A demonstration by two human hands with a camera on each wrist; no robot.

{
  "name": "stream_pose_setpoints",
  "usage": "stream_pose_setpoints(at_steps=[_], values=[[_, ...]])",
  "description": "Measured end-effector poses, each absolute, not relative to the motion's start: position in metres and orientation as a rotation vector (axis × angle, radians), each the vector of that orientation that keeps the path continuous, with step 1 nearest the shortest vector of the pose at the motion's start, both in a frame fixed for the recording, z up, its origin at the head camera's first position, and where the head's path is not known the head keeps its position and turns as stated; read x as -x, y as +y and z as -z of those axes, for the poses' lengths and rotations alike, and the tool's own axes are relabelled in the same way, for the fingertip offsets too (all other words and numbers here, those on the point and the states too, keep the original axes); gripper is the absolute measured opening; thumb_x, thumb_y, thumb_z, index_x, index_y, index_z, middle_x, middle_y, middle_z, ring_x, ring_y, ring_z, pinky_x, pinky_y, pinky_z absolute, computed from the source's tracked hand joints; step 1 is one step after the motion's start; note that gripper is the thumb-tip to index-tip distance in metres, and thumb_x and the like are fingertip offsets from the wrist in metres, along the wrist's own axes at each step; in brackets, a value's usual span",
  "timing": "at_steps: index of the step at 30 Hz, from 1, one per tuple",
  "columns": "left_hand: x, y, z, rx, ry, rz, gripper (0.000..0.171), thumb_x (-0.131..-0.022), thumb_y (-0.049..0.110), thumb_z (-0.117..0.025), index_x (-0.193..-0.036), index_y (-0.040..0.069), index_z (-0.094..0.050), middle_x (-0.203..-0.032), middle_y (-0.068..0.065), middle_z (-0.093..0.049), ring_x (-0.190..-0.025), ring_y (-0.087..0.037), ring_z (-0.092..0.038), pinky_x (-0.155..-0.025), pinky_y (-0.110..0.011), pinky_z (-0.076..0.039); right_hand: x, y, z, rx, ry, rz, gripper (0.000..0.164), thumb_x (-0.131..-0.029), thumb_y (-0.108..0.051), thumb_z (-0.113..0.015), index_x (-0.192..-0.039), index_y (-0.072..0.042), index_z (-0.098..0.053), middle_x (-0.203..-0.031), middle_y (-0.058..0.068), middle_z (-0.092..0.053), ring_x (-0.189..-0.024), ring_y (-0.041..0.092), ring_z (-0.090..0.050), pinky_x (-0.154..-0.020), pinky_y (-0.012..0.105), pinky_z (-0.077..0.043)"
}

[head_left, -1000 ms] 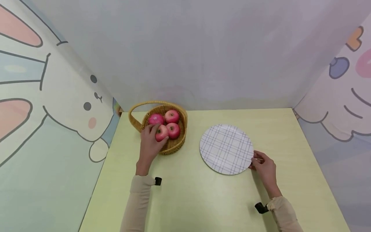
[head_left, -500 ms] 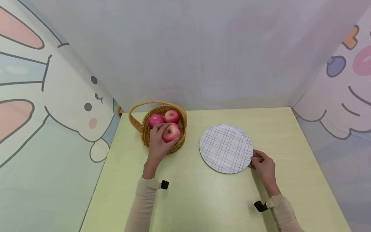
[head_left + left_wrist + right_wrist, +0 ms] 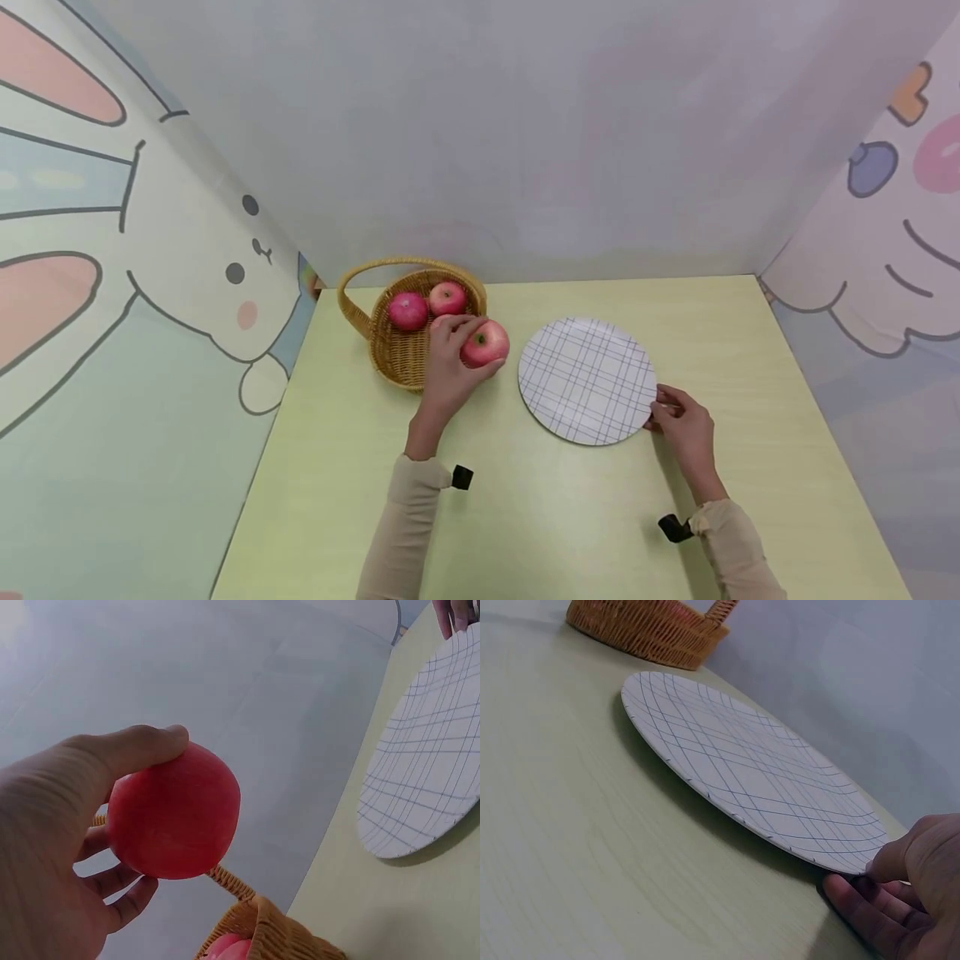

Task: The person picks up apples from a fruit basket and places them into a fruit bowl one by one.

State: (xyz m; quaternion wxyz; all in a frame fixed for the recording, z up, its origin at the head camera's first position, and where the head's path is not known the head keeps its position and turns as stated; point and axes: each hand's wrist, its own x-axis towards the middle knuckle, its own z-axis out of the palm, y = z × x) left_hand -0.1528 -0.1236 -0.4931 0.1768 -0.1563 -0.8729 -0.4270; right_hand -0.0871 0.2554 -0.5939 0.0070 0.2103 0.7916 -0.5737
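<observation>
My left hand (image 3: 450, 367) grips a red apple (image 3: 489, 343), thumb on one side and fingers on the other. In the head view the apple overlaps the right rim of a wicker basket (image 3: 397, 358); the left wrist view has it well above the basket. Inside the basket lie a pale red apple (image 3: 447, 297) and a darker pink round fruit (image 3: 407, 311). Another apple there is mostly hidden behind my left hand. My right hand (image 3: 688, 429) pinches the right edge of a round white plate (image 3: 585, 381) with blue check lines, thumb at the rim and fingers below.
The pale yellow-green table (image 3: 555, 517) meets a grey wall (image 3: 525, 167) just behind the basket. The basket's arched handle (image 3: 375, 265) stands up at its back left. Side walls with cartoon drawings flank the table.
My left hand has taken the apple up out of the basket and carried it right, toward the plate. The right hand keeps its hold on the plate's edge.
</observation>
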Motion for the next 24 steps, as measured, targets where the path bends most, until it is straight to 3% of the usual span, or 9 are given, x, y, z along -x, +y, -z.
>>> stream_pose_setpoints(at_steps=[7,24], values=[[0.155,-0.094,0.494,0.518,-2.523,1.231,0.063,-0.077,0.031,-0.094,-0.134,0.019,-0.069,-0.137,-0.006,-0.057,-0.132,-0.026,-0.05,-0.103,-0.045,-0.053,0.088,0.258,0.596,-0.665,2.48,1.787,0.046,-0.101,-0.007,-0.065,-0.146,0.0,-0.057,-0.13,0.02,-0.062,-0.082,-0.005,-0.064,-0.072,0.022,-0.063],[0.165,-0.04,0.499,0.63,-2.568,1.239,0.063,-0.08,0.031,-0.092,-0.137,0.022,-0.067,-0.139,-0.006,-0.055,-0.125,-0.025,-0.048,-0.089,-0.032,-0.056,0.09,0.26,0.598,-0.674,2.417,1.844,0.047,-0.1,-0.006,-0.066,-0.145,0.001,-0.056,-0.124,0.016,-0.063,-0.081,-0.002,-0.067,-0.072,0.026,-0.064]])
